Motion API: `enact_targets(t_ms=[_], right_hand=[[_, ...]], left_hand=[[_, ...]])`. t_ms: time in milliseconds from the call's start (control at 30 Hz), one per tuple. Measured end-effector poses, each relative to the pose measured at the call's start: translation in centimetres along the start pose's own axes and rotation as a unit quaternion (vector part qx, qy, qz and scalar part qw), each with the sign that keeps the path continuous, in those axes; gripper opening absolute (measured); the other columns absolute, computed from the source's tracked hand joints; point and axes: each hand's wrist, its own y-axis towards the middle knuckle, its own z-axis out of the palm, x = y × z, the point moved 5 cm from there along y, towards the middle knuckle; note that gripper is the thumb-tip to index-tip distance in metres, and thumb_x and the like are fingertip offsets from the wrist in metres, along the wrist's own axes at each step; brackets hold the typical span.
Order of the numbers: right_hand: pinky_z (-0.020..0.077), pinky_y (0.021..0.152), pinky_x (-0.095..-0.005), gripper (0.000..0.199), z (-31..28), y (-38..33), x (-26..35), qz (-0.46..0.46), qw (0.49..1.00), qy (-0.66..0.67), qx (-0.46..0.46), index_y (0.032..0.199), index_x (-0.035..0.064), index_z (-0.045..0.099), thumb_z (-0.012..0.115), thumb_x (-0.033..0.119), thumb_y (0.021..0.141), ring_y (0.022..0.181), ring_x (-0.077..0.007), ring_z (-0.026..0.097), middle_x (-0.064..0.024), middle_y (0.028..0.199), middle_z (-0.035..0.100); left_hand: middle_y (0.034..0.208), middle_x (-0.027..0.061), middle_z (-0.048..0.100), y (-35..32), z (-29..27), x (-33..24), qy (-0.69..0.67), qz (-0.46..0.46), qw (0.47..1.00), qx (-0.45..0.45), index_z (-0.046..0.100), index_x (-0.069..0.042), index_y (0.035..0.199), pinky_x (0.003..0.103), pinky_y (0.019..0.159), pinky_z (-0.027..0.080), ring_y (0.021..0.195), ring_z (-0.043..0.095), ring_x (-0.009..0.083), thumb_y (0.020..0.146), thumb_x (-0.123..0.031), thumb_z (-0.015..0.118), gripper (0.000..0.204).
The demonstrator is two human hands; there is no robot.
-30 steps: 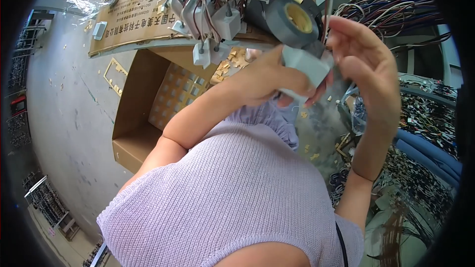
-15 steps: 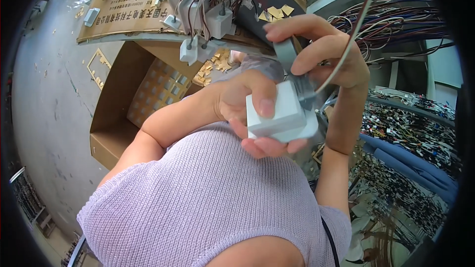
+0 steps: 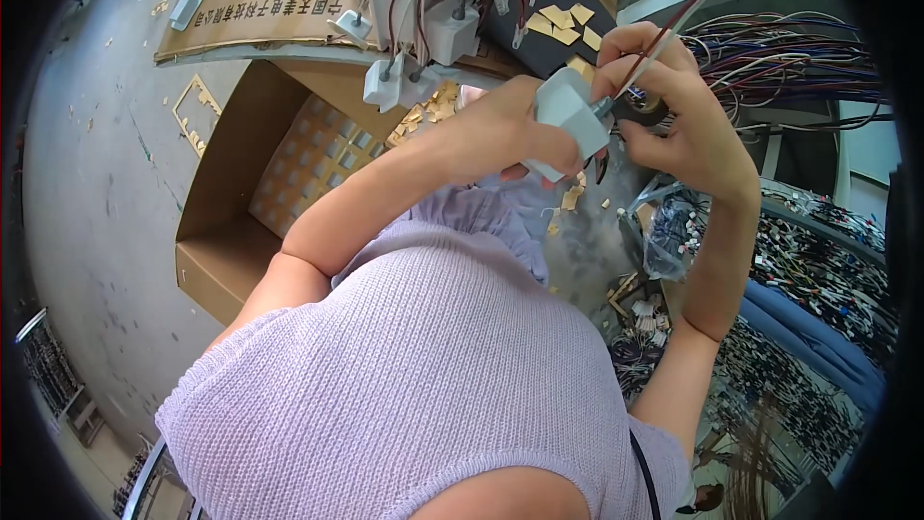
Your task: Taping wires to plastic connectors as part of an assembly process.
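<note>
My left hand (image 3: 505,135) is closed around a white box-shaped housing (image 3: 568,114), gripping it by its sides. From the housing's right end a red-and-white cable (image 3: 664,31) runs up toward the upper right. My right hand (image 3: 701,130) curls its fingers close to that cable end, with a dark ring-shaped roll (image 3: 654,116), apparently tape, held in it. Its fingers partly cover both the roll and the cable exit. Beyond my hands, similar white housings (image 3: 383,83) with cables hang over the work surface's edge.
An open cardboard carton (image 3: 217,183) stands on the floor at left. Flattened cardboard (image 3: 260,0) covers the work surface, with small tan squares (image 3: 555,19) on a black sheet. Wire bundles (image 3: 770,53) lie at right, and a blue cloth roll (image 3: 813,337) lies below them.
Both hands have moved up and away from my body. The housing has turned so its cable end faces my right hand, whose fingers have come in beside the cable.
</note>
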Motion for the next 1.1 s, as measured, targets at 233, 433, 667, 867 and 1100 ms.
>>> enact_targets(t_ms=[233,433,667,867,1100], right_hand=[[0.0413,0.091,-0.0335,0.035,0.6,-0.9,0.2,0.114,0.992,0.052,0.004,0.099,0.0041,0.062,0.063,0.005,0.064,0.102,-0.0245,0.051,-0.0070,0.104,0.055],[0.0451,0.086,-0.0246,0.040,2.1,-3.0,0.1,0.258,0.915,0.309,-0.017,0.111,-0.0043,0.058,0.069,0.018,0.080,0.096,-0.0098,0.055,-0.0051,0.110,0.059],[0.0490,0.076,-0.0246,0.060,0.9,-2.7,2.9,0.278,0.847,0.452,-0.026,0.138,-0.0027,0.041,0.060,0.031,0.092,0.094,-0.0176,0.064,-0.0179,0.113,0.063],[0.0405,0.096,-0.0337,0.061,1.2,0.9,0.5,-0.024,0.932,0.360,-0.034,0.113,-0.0011,0.063,0.086,0.024,0.063,0.112,-0.0221,0.053,-0.0114,0.116,0.057],[0.0446,0.083,-0.0290,0.038,1.2,1.7,-0.9,-0.101,0.919,0.362,0.114,0.098,-0.0021,0.066,0.081,0.021,0.071,0.095,-0.0183,0.056,-0.0100,0.102,0.059]], left_hand=[[0.076,0.0036,0.062,0.0,-1.6,0.2,0.074,0.118,0.986,-0.095,0.061,-0.001,0.095,0.027,0.060,0.045,0.067,0.055,0.0120,0.068,-0.020,0.068,0.034],[0.090,0.0162,0.065,-0.3,-1.5,-1.4,0.315,0.212,0.896,-0.230,0.061,0.000,0.100,0.038,0.072,0.050,0.082,0.064,0.0317,0.066,-0.019,0.069,0.039],[0.084,0.0147,0.067,-0.7,-2.1,0.1,0.142,0.120,0.975,-0.122,0.062,0.002,0.100,0.035,0.057,0.048,0.070,0.065,0.0283,0.069,-0.019,0.069,0.037],[0.082,0.0217,0.063,-0.9,2.9,1.2,-0.318,-0.033,0.890,0.325,0.057,0.012,0.106,0.022,0.035,0.041,0.057,0.060,0.0232,0.073,-0.022,0.056,0.048],[0.079,0.0194,0.060,-1.4,3.6,2.1,-0.424,-0.074,0.805,0.408,0.053,0.014,0.109,0.020,0.033,0.037,0.058,0.059,0.0241,0.072,-0.023,0.056,0.052]])
